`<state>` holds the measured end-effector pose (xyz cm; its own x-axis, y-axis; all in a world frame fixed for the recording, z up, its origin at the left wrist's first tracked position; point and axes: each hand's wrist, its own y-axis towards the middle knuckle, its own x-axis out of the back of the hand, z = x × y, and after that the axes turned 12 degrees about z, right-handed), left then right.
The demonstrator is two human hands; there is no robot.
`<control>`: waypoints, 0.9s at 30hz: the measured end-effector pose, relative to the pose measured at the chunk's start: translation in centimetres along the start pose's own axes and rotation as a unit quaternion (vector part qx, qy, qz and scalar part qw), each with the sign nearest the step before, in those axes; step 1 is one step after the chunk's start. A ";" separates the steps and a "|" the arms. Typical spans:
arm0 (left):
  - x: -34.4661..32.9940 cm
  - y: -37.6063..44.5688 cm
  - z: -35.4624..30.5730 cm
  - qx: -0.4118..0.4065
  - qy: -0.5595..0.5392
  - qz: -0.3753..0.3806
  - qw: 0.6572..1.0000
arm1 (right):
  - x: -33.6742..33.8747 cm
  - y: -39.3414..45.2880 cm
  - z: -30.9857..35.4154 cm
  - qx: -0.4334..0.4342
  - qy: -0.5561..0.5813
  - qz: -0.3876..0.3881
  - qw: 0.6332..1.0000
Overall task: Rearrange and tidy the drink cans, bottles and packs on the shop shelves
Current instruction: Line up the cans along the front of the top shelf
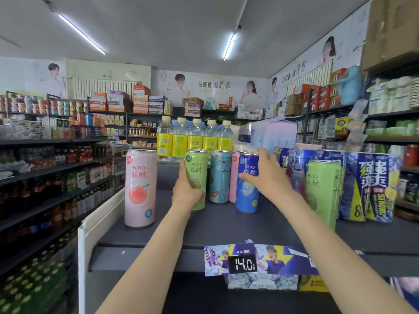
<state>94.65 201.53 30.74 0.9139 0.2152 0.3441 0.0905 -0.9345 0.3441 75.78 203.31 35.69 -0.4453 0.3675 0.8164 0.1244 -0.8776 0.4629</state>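
Price tag (242, 264) up front; behind it, the left hand (186, 193) wraps the green can (196, 177) on the shelf (226, 225). The right hand (264, 175) clasps the blue can (247, 184) right of it. Best kept upright, labels forward, slid into line.

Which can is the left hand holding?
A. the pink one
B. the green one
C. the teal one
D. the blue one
B: the left hand grips the green can, while the pink can stands alone to its left and the right hand is on the blue can.
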 end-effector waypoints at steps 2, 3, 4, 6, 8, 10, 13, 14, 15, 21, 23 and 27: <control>0.0 -0.1 0.0 -0.006 0.020 0.006 1.000 | -1.8 -0.9 -1.3 0.001 0.092 -0.004 0.996; -0.1 -0.1 0.0 -0.009 0.024 0.010 1.000 | -2.5 -1.0 -1.9 0.009 0.131 -0.009 0.991; -0.2 -0.2 0.0 -0.012 0.027 0.011 1.000 | -2.9 -0.9 -2.4 0.013 0.162 -0.014 0.987; -0.2 -0.2 -0.1 -0.015 0.033 0.011 0.999 | -3.1 -0.6 -2.9 0.016 0.201 -0.014 0.979; -0.2 -0.2 -0.3 -0.017 0.042 0.005 0.999 | -3.2 -0.4 -3.1 0.016 0.222 -0.008 0.975; -0.3 -0.5 -0.6 -0.024 0.067 -0.005 0.997 | -3.4 -0.5 -3.2 0.020 0.231 -0.006 0.973; -0.4 -1.2 -1.2 -0.061 0.097 -0.025 0.993 | -3.5 -0.7 -3.2 0.029 0.224 -0.005 0.974; -0.5 -1.4 -1.3 -0.071 0.098 -0.030 0.992 | -3.5 -0.7 -3.1 0.028 0.221 -0.004 0.975; -0.5 -1.5 -1.5 -0.075 0.098 -0.033 0.992 | -3.4 -0.8 -3.1 0.029 0.224 -0.005 0.974; -0.6 -2.0 -1.5 -0.069 0.102 -0.040 0.992 | -3.9 -1.1 -2.9 0.042 0.212 -0.017 0.976; -0.7 -2.1 -1.5 -0.070 0.101 -0.040 0.992 | -3.9 -1.1 -2.8 0.036 0.218 -0.016 0.975; -0.8 -2.0 -1.3 -0.067 0.109 -0.040 0.991 | -3.7 -1.1 -3.1 0.016 0.254 -0.011 0.967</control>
<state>93.24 203.57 30.92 0.7977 0.3570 0.4861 0.0927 -0.8690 0.4861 74.57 202.00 31.11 -0.8254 0.1809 0.5347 0.1330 -0.8583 0.4957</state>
